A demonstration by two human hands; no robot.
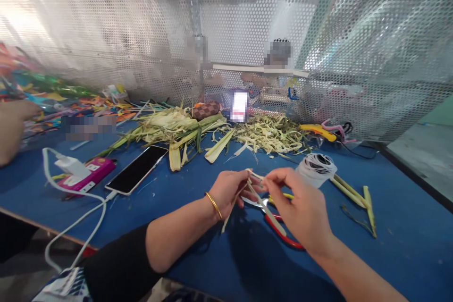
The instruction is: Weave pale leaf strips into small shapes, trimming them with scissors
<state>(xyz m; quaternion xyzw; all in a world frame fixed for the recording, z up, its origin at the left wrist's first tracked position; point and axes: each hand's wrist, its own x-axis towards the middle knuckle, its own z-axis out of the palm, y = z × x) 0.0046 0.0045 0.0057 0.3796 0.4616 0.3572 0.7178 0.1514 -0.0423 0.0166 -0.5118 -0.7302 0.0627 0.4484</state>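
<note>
My left hand (231, 188), with a gold bangle at the wrist, pinches thin pale plant strips (256, 193) between thumb and fingers. Its other fingers curl beneath them. My right hand (300, 200) pinches the same strips from the right, thumb against forefinger. The strips cross between both hands, and one end hangs below the left palm. On the blue table (198, 264) under the hands lie red-handled scissors (292, 244), partly covered by the right hand. A bit of yellow handle also shows there. Just behind the right hand stands a clear plastic container (317, 170) with dark contents.
Behind the hands lie a pile of pale leaves (166, 125) and a heap of shredded strips (269, 134). A charging phone (138, 170) and a pink power strip (94, 174) sit left. Cut stalks (368, 210) lie right. A perforated metal screen (141, 33) borders the back; another person's arm (12, 127) reaches in left.
</note>
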